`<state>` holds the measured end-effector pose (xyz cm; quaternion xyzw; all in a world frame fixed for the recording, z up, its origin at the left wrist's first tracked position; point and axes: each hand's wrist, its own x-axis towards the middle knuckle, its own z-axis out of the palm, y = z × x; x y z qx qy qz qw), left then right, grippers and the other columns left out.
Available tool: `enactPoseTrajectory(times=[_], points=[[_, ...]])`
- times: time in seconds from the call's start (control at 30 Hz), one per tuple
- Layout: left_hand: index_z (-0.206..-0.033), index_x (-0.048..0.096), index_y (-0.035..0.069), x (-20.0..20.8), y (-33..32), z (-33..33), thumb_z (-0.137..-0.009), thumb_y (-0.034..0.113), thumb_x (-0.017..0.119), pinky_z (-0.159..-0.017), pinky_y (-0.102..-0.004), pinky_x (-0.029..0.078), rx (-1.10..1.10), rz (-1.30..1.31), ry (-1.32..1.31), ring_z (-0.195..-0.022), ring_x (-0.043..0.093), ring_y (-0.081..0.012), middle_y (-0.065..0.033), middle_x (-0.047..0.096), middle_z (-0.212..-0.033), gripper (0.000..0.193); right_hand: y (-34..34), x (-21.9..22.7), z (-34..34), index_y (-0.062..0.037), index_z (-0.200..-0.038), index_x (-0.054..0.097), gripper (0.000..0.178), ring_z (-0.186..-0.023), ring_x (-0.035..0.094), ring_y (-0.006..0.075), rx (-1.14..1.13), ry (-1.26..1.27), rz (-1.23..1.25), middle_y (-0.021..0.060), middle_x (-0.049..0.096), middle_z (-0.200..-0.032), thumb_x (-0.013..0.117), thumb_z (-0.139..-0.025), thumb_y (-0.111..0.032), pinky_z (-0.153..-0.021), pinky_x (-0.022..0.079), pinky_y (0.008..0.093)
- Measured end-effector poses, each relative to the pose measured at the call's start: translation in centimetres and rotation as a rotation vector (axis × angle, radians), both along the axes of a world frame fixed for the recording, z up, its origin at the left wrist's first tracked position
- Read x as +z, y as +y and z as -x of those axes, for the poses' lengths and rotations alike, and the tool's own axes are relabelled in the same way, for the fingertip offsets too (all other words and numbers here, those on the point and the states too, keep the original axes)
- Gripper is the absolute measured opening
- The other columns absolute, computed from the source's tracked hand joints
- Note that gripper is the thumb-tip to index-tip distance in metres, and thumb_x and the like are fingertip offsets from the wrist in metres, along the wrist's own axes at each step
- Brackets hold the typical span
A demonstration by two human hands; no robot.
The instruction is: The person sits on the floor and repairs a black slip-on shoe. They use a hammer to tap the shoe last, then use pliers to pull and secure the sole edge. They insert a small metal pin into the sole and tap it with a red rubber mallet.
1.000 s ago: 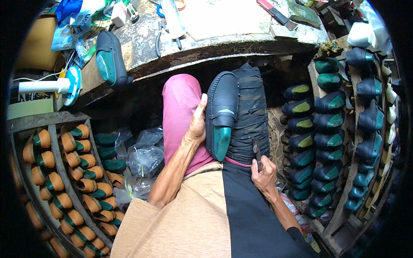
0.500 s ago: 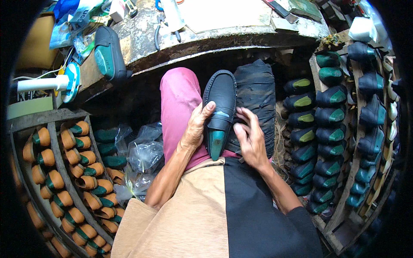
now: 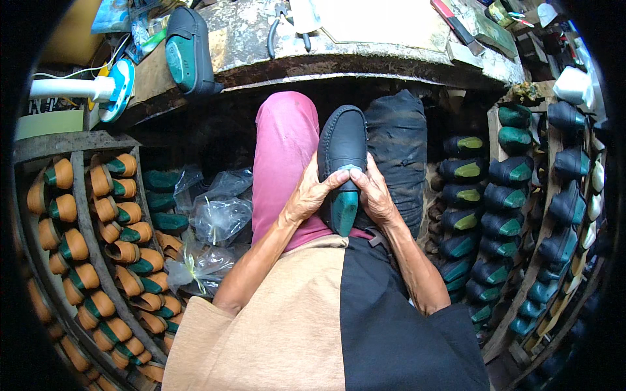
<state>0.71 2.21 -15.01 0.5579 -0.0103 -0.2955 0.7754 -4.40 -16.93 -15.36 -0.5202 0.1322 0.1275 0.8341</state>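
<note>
A black loafer on a green shoe last rests between my thighs, toe pointing away from me. From its left side my left hand grips it, thumb lying over the strap area. My right hand holds the opposite side, its thumb pressed near the middle of the strap. The two thumbs almost meet over the top of the shoe. My other fingers wrap down the sides and are partly hidden. A second black loafer on a green last stands at the bench's left end.
Ahead is a worn workbench with pincers and a red-handled knife. At left, a wooden rack holds several tan shoes; at right, another rack carries several black ones. Clear plastic bags lie beside my left leg.
My right hand, earlier apart from the loafer with fingers loosely curled, has closed onto its right side. My left thumb has moved down the strap. The view has shifted slightly.
</note>
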Motion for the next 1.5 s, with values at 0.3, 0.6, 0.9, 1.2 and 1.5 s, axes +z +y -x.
enactPoseTrajectory(times=[0.3, 0.6, 0.9, 1.2, 1.5], points=[[-0.176, 0.038, 0.001, -0.7, 0.8, 0.4, -0.100, 0.031, 0.095, -0.132, -0.0398, 0.041, -0.058, 0.142, 0.095, -0.152, 0.056, -0.0230, -0.0137, 0.060, -0.164, 0.100, -0.4, 0.4, 0.3, 0.0006, -0.180, 0.027, 0.107, -0.145, 0.061, 0.0232, 0.021, 0.013, -0.046, 0.0150, 0.059, -0.160, 0.086, -0.093, -0.023, -0.127, 0.045, 0.0388], [-0.175, 0.039, -0.001, -0.3, 0.5, -0.2, -0.095, 0.020, 0.096, -0.132, -0.0385, 0.041, -0.077, 0.221, 0.169, -0.151, 0.057, -0.0230, -0.0122, 0.062, -0.161, 0.101, -0.8, 0.0, 0.6, 0.0025, -0.180, 0.026, 0.110, -0.152, 0.055, 0.0258, 0.016, -0.050, -0.111, 0.0163, 0.054, -0.165, 0.082, -0.090, -0.026, -0.132, 0.039, 0.0401], [-0.169, 0.048, -0.004, -1.8, 0.0, -0.8, -0.092, 0.008, 0.091, -0.130, -0.0372, 0.045, -0.008, 0.359, 0.315, -0.146, 0.062, -0.0219, -0.0132, 0.065, -0.156, 0.089, -0.8, 0.2, 0.5, -0.0009, -0.186, 0.019, 0.106, -0.171, 0.037, 0.0277, -0.151, -0.043, -0.296, 0.0140, 0.035, -0.188, 0.067, -0.097, -0.032, -0.142, 0.023, 0.0414], [-0.175, 0.042, -0.001, -1.4, -1.1, -1.3, -0.092, 0.007, 0.090, -0.133, -0.0362, 0.040, -0.100, 0.350, 0.331, -0.154, 0.056, -0.0213, -0.0118, 0.059, -0.166, 0.096, -1.4, 0.7, 0.8, 0.0021, -0.186, 0.010, 0.123, -0.173, 0.031, 0.0289, -0.128, -0.061, -0.105, 0.0196, 0.031, -0.186, 0.079, -0.090, -0.028, -0.142, 0.021, 0.0399], [-0.176, 0.039, -0.001, -1.0, -0.6, -1.2, -0.099, 0.010, 0.080, -0.131, -0.0344, 0.042, -0.055, 0.369, 0.327, -0.152, 0.058, -0.0200, -0.0117, 0.060, -0.165, 0.087, -1.4, 0.4, 0.3, 0.0006, -0.187, 0.009, 0.130, -0.175, 0.029, 0.0320, -0.082, -0.058, -0.109, 0.0192, 0.027, -0.189, 0.080, -0.081, -0.023, -0.143, 0.019, 0.0408]])
